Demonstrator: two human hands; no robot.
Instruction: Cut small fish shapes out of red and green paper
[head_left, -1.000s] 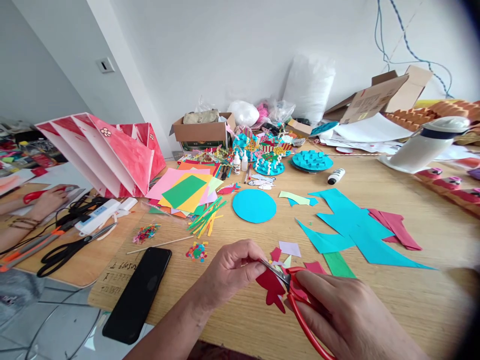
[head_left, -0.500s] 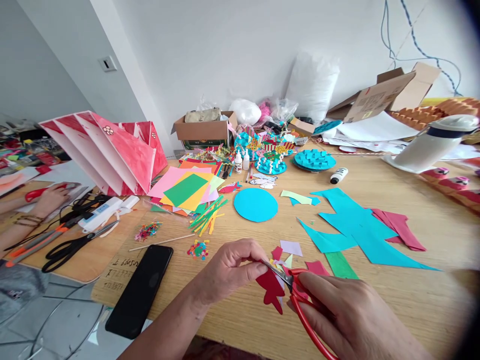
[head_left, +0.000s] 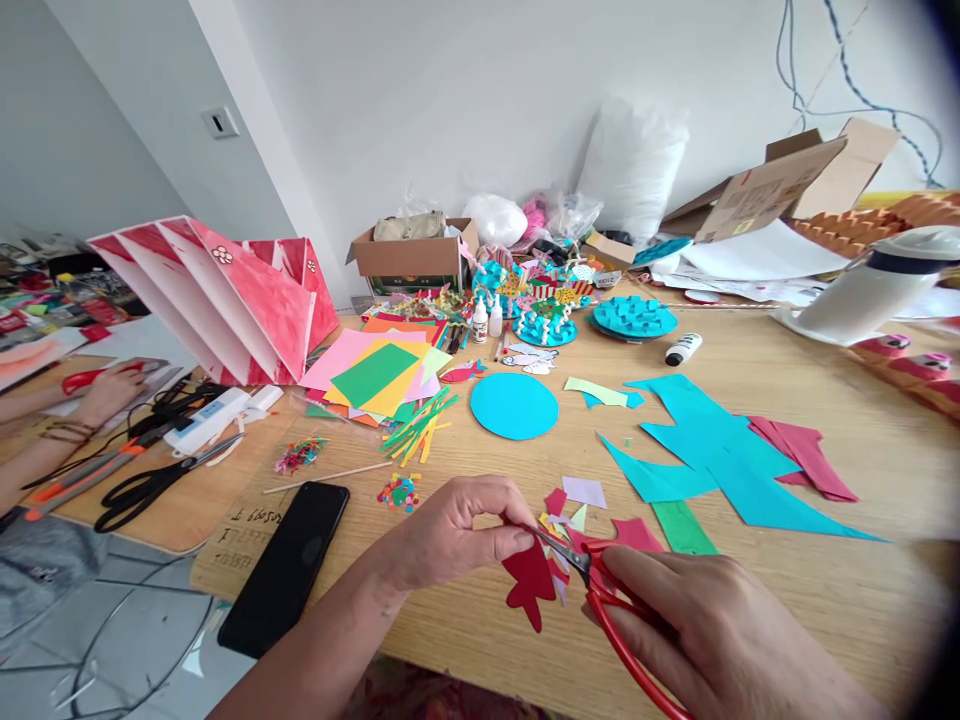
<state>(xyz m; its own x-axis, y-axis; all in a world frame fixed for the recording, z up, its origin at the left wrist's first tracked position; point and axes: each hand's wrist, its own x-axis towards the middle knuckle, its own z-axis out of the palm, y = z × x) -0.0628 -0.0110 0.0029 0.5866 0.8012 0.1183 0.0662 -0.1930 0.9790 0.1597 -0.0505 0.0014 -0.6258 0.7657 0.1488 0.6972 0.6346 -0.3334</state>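
Note:
Between thumb and forefinger, my left hand (head_left: pixel 457 535) pinches a dark red paper fish cut-out (head_left: pixel 531 585), whose tail end hangs downward. My right hand (head_left: pixel 697 610) grips red-handled scissors (head_left: pixel 622 640), their blades pointing left at the top of the red paper, close to my left fingertips. Small paper scraps (head_left: pixel 556 503) in red, white and yellow lie on the table under the blades. Beyond my hands is a flat blue paper circle (head_left: pixel 514 406), and a small red and blue paper fish (head_left: pixel 462 371) lies behind it.
Blue paper offcuts (head_left: pixel 720 450) spread to the right. A black phone (head_left: pixel 285 570) and black scissors (head_left: pixel 142 490) lie at left, near another person's hand (head_left: pixel 112 390). Coloured paper sheets (head_left: pixel 379 378), glue bottles (head_left: pixel 480 322) and a cardboard box (head_left: pixel 409 255) stand farther back.
The red paper fish has turned, its tail swinging left. The scissor blades have moved slightly with respect to the paper. The whole view has shifted a little.

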